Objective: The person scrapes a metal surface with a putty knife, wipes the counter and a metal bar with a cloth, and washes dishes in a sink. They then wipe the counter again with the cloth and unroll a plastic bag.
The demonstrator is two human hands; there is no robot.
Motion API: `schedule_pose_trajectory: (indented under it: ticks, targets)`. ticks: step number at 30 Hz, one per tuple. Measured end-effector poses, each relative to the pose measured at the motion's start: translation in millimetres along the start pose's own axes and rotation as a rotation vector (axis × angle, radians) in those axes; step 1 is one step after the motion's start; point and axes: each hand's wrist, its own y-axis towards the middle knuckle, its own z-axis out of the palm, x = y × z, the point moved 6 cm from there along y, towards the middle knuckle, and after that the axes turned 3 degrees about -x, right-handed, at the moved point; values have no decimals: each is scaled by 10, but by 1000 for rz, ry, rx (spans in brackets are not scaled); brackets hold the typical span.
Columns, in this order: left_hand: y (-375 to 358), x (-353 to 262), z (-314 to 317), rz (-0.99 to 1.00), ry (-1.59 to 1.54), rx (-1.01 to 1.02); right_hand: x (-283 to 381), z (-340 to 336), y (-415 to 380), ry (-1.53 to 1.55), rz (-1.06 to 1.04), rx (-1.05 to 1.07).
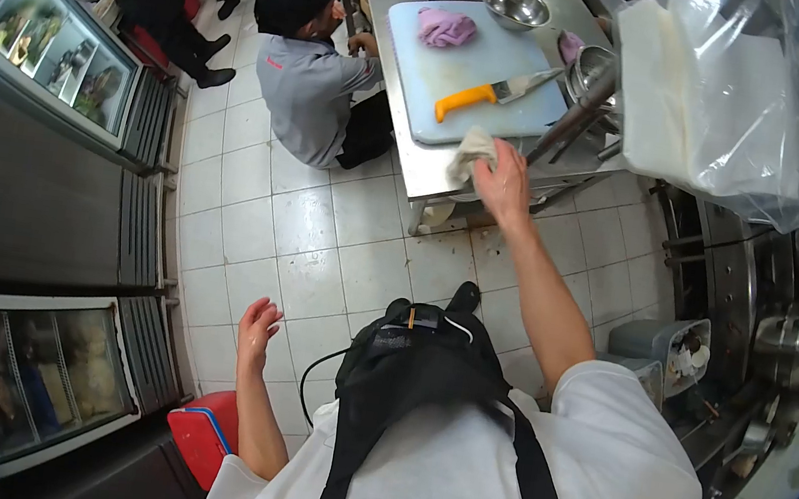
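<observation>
My right hand (501, 180) grips a crumpled whitish cloth (470, 158) at the near corner of the steel table (431, 179). Just beyond it lies a light blue cutting board (417, 80). On the board are a knife (466, 103) with a yellow-orange handle and a bunched purple cloth (446, 27). My left hand (258, 327) hangs low on the left over the tiled floor, holding nothing, with its fingers loosely bent and apart.
A person in a grey shirt (308, 101) is low beside the table's left side. Metal bowls (515, 6) and a plastic bag of white sheets (702, 98) are at the right. Glass-fronted fridges (67, 54) line the left. A red bin (203, 436) stands behind my left arm.
</observation>
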Motion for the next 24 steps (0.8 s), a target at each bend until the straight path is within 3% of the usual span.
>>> schedule_pose_trajectory:
  ticks: [3, 5, 7, 9, 12, 14, 17, 21, 22, 24]
  targets:
    - [-24, 290, -170, -79, -23, -57, -61, 289, -106, -431, 66, -31]
    - [9, 317, -99, -85, -25, -56, 191, 503, -234, -412, 108, 123]
    - [62, 198, 159, -61, 6, 36, 596, 844, -542, -181, -61, 163]
    - [136, -102, 493, 26, 46, 126, 928, 1263, -933, 105, -430, 130]
    - [-19, -608, 586, 223, 86, 230, 1129, 843, -1068, 175, -378, 41]
    - [-78, -635, 319, 208, 43, 150, 820, 491, -787, 108, -281, 33]
    - [-12, -362, -113, 126, 68, 1, 298, 87, -324, -186, -136, -163]
    - [88, -102, -181, 35, 79, -70, -56, 355, -445, -378, 4, -185]
    - [138, -105, -53, 25, 61, -38, 37, 514, -544, -328, -43, -82]
    - [64, -325, 378, 73, 131, 100, 471, 654, -824, -109, -252, -116]
